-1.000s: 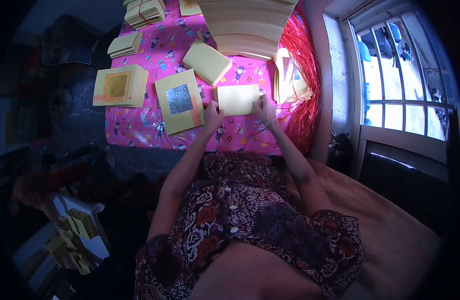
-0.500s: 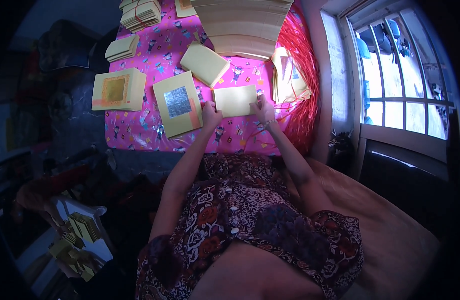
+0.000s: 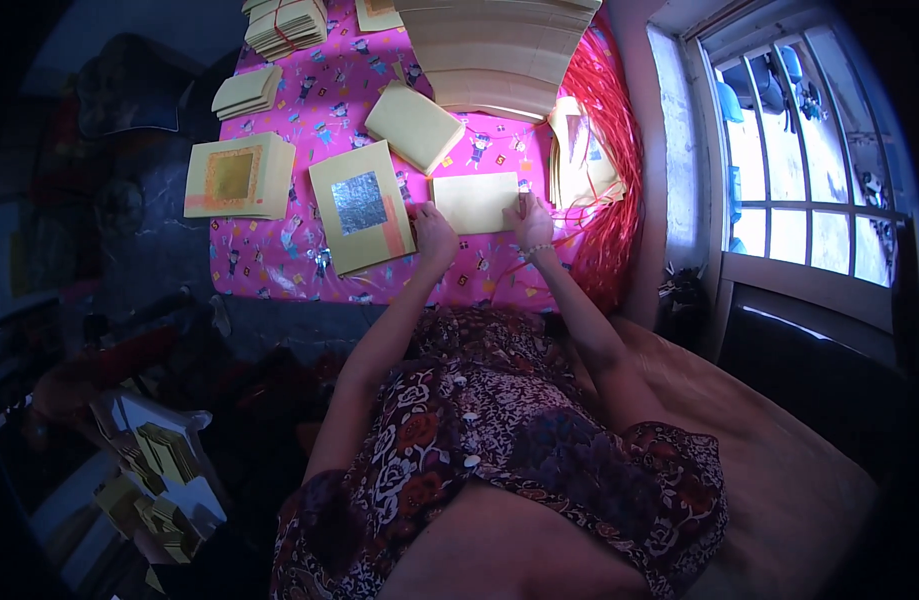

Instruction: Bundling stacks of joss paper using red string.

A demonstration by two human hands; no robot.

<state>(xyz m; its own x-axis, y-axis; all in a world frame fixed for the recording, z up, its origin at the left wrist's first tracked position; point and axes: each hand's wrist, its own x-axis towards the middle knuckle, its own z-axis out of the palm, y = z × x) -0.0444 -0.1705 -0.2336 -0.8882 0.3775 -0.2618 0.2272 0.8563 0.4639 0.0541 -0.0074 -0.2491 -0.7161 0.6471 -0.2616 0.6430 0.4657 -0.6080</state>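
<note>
A: Since half a second ago, the left hand (image 3: 436,235) is sitting slightly further right, crowding the near left corner of the plain cream pad (image 3: 474,203)
B: Is it gripping the pad?
A: I can't tell; its fingers are curling inward, pointing toward the silver-square card (image 3: 359,205) just beside it
B: And what is the right hand (image 3: 532,222) doing?
A: It is pinching the pad's right end, with the thumb overlapping the top, while a bracelet (image 3: 539,250) is circling that wrist
B: Where is the pad lying?
A: It is resting on the pink patterned cloth (image 3: 279,262), between both hands, while a slanted cream booklet (image 3: 415,125) is lying just beyond it
B: What else is lying around?
A: Red strings (image 3: 614,150) are spilling down the right side, and a gold-square stack (image 3: 235,176) is resting further left
</note>
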